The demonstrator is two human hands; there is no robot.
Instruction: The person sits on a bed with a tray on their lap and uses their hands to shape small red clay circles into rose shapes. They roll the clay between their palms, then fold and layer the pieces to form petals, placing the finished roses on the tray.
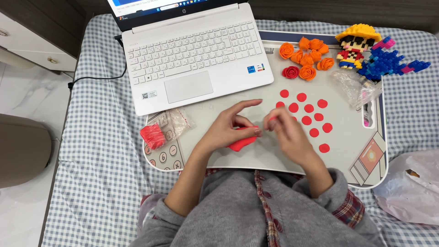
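We look down on a bed covered in blue-and-white checked cloth, on which sits a pale lap tray with rounded corners, our working surface. A white laptop takes up the tray's upper left and overhangs its far edge, so the open room lies in the middle and along the near edge, where our hands work. To the right, flat red clay discs lie scattered in loose rows, each apart from the next, reaching close to the right hand. Beyond them sits a cluster of orange clay roses with one red rose among them, their petals rolled in soft spirals. At the tray's far right corner stand a blocky brick figure with a yellow hat and a blue brick model, with a crumpled clear bag just in front. Near the left edge a ribbed red clay block rests by another clear bag. Our left hand pinches a soft, smooth lump of red clay between thumb and fingers; the lump lies under the palm, its long axis running from lower left up to the right. Our right hand has its fingers pressed together, pinching a small red bit at the tips, touching the left fingertips.
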